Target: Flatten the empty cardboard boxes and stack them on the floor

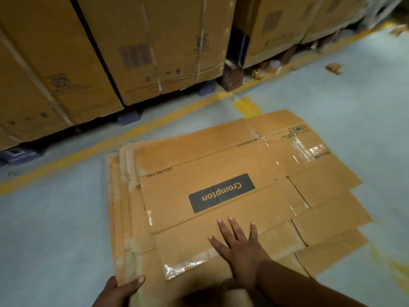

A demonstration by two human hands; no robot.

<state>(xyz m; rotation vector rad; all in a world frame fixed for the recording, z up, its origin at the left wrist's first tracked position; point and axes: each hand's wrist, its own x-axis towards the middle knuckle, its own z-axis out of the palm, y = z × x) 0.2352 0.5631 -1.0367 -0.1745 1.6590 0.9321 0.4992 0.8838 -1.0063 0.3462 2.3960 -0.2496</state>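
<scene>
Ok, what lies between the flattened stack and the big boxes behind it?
Head view: bare grey floor crossed by a yellow line separates the stack from the big boxes. Nothing else lies there.

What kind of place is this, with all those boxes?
Most likely a warehouse. Big strapped cartons stand in rows on blue pallets, a yellow line is painted along the grey floor, and flattened boxes are stacked on it.

I see my right hand (240, 251) extended forward from the lower right, palm down, fingers (223, 231) straight and spread, pressing flat. My right forearm enters from the bottom right corner. My left hand (120, 292) sits at the bottom edge, thumb (135, 282) on top, gripping an edge.
</scene>
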